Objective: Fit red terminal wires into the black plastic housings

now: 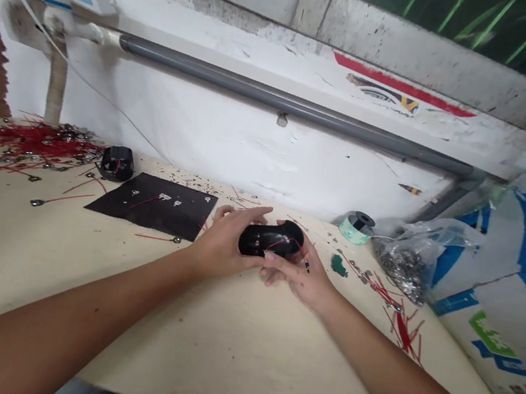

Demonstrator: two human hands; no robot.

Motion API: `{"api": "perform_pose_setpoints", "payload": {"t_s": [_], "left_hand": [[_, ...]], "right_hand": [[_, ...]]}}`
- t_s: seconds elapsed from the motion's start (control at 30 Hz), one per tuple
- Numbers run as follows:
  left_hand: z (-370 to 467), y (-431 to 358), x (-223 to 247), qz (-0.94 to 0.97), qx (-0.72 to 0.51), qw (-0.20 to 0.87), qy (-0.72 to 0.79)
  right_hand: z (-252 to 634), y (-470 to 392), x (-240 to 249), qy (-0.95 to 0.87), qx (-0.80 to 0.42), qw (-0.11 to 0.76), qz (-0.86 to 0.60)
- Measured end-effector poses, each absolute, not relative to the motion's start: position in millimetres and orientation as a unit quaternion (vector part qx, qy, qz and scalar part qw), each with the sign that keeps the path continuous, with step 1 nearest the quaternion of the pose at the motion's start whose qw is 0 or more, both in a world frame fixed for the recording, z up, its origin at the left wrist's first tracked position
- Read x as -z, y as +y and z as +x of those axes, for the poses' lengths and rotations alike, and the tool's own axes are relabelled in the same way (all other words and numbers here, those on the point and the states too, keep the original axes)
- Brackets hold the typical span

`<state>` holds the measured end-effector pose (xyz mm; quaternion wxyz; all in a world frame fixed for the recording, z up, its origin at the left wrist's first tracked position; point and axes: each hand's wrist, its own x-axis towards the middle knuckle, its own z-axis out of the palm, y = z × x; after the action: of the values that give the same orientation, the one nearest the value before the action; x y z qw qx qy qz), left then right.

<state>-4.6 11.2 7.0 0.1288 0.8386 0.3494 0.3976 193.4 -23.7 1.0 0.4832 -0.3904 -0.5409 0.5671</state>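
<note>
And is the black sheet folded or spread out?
Spread out: the sheet lies flat on the table, its four corners showing.

The case point(261, 237) is glossy black and rounded, with bright glints from where I stand; it sits crosswise, held between the left hand point(219, 241) and right hand point(306, 277). A thin red wire point(279, 243) curves over its right end.

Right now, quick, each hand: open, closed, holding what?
Left hand: holding one end of the glossy black piece.
Right hand: holding the same piece's other end.
</note>
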Motion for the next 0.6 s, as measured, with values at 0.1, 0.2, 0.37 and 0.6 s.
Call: {"api": "perform_pose_setpoints", "payload": {"t_s": [0.1, 0.2, 0.37, 0.6], "left_hand": [[-8, 14, -7, 0.809, -0.446, 0.083, 0.374], [-9, 18, -4, 0.792, -0.472, 0.102, 0.374], [-5, 19, 0, 0.792, -0.456, 0.211, 0.348], [-6, 15, -1, 0.798, -0.426, 0.250, 0.346]], "right_hand": [[197, -22, 1, -0.512, -0.509, 0.559, -0.407], [197, -26, 2, -0.507, -0.447, 0.601, -0.428], [194, -33, 6, -0.521, -0.445, 0.601, -0.412], [195, -31, 14, -0.546, -0.440, 0.590, -0.400]]}}
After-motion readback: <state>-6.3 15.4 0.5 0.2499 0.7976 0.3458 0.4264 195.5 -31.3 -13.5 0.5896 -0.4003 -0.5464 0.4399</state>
